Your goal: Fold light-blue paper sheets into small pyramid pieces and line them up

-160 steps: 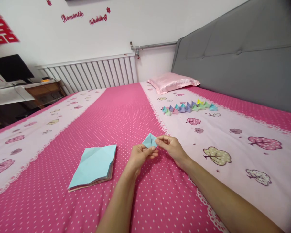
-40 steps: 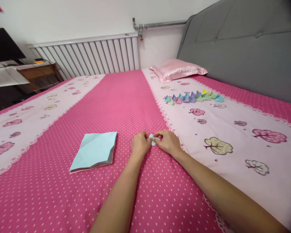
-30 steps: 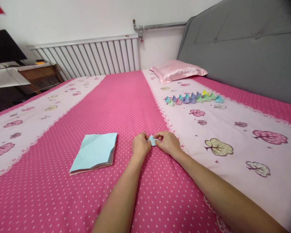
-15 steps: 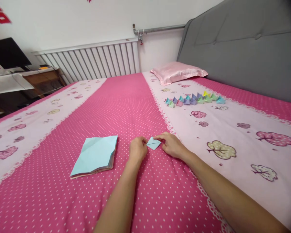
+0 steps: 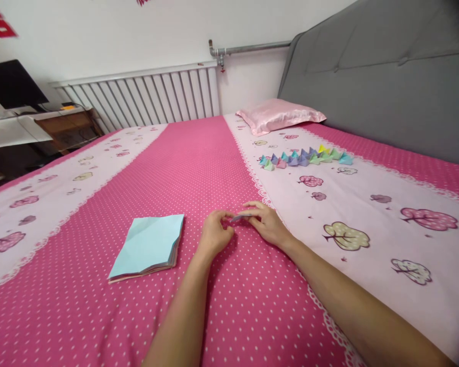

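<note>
A small folded light-blue paper piece point(image 5: 240, 217) is pinched edge-on between my two hands just above the pink dotted bedsheet point(image 5: 199, 168). My left hand point(image 5: 213, 237) curls its fingers at the piece's left end. My right hand point(image 5: 265, 224) grips its right end with thumb and fingers. To the left lies a stack of square paper sheets point(image 5: 148, 246), light blue on top. Farther off on the pale strip stands a row of several folded paper shapes point(image 5: 305, 157) in mixed colours.
A pink satin pillow point(image 5: 280, 113) lies by the grey padded headboard point(image 5: 382, 76) on the right. A white radiator point(image 5: 141, 99) lines the far wall. A wooden desk with a dark monitor point(image 5: 13, 92) stands at the far left.
The folded piece, pressed flat on the sheet a second ago, is now lifted slightly and turned edge-on between both hands. The camera view shifted a little.
</note>
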Tool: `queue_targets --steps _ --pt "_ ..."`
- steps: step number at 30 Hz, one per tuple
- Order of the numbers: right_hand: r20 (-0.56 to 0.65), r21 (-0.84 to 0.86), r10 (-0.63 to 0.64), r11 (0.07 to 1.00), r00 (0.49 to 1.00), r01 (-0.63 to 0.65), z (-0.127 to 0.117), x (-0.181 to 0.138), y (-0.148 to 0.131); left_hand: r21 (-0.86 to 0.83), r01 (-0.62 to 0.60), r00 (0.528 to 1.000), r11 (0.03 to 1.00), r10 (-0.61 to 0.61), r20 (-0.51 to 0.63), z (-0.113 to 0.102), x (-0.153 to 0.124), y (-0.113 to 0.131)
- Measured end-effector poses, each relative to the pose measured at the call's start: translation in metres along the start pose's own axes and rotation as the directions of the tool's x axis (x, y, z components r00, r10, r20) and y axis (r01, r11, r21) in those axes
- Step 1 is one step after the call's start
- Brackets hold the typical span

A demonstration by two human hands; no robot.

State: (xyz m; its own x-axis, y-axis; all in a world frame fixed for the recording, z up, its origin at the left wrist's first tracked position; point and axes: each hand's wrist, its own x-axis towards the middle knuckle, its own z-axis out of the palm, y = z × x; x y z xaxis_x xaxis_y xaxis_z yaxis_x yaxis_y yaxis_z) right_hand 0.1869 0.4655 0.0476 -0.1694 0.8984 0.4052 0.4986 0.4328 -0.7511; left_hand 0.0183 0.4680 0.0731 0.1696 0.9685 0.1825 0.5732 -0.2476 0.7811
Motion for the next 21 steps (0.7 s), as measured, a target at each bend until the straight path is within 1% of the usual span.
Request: queue_targets --steps 2,4,6,9,11,13,15,18,21 --pt "0.006 0.177 0.044 0.983 0.999 -0.045 -0.001 0.000 -0.005 -0.193 -0.028 0.999 0.981 0.034 0.028 0.001 0.000 0.002" --pt "0.051 0.324 0.115 0.938 0.992 -0.125 -0.001 -0.001 -0.010 -0.340 -0.008 0.998 0.940 0.030 0.058 0.003 0.000 0.004" --pt "0.096 0.439 0.175 0.876 0.980 -0.199 0.000 -0.002 -0.015 -0.436 0.047 0.998 0.899 -0.021 0.063 0.005 -0.001 0.007" --pt "0.136 0.560 0.230 0.784 0.964 -0.266 0.000 -0.004 -0.019 -0.540 0.158 0.987 0.827 -0.128 0.093 0.004 -0.004 0.012" --pt "0.147 0.601 0.259 0.743 0.955 -0.294 -0.002 -0.004 -0.021 -0.585 0.230 0.973 0.778 -0.178 0.146 0.001 -0.005 0.016" --pt "0.148 0.618 0.274 0.724 0.950 -0.305 -0.003 -0.003 -0.021 -0.611 0.268 0.963 0.745 -0.197 0.182 -0.001 -0.006 0.018" --pt "0.147 0.625 0.274 0.719 0.951 -0.304 -0.005 -0.003 -0.021 -0.624 0.266 0.964 0.734 -0.186 0.191 -0.001 -0.006 0.019" --pt "0.148 0.623 0.264 0.724 0.953 -0.297 -0.006 -0.003 -0.020 -0.624 0.238 0.971 0.744 -0.170 0.168 -0.001 -0.006 0.020" --pt "0.139 0.615 0.280 0.727 0.950 -0.305 -0.006 -0.004 -0.020 -0.622 0.235 0.972 0.747 -0.180 0.152 0.000 -0.006 0.021"
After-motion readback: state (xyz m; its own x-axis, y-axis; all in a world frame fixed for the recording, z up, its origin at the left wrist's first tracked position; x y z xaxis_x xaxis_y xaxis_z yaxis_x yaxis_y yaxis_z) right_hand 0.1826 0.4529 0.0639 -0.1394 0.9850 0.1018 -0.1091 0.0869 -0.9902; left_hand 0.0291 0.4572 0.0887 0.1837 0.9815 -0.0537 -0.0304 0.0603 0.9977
